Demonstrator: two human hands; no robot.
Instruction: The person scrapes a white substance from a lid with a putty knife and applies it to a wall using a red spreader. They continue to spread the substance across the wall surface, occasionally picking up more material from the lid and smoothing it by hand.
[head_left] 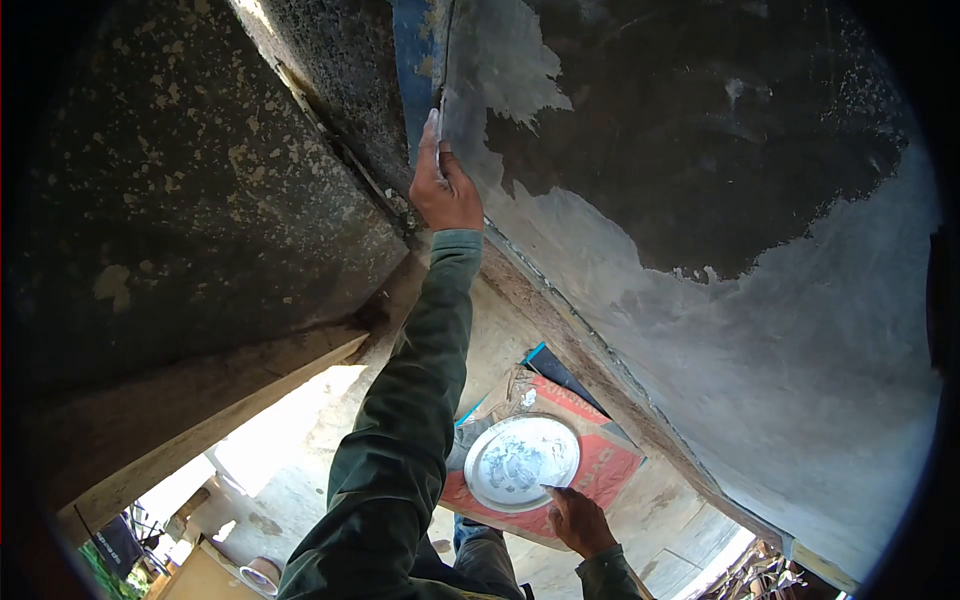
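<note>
My left hand (447, 190) reaches up to the edge between the blue strip (412, 70) and the grey wall (590, 230). Its fingers point upward, their tips whitish, pressed around something thin that I cannot make out. Lower down, my right hand (580, 522) is at the lower right rim of a round white plate (522, 462). One of its fingers stretches over the rim, the others are partly bent, and nothing is visible in it. White and grey smears cover the plate, which lies on a red printed bag (612, 462).
A dark speckled surface (200, 200) rises at the left, above a beam (210, 410). A dark flat piece with a blue edge (565, 378) lies behind the plate. A round container (262, 574) stands at the lower left. Dry debris (750, 578) shows at the lower right.
</note>
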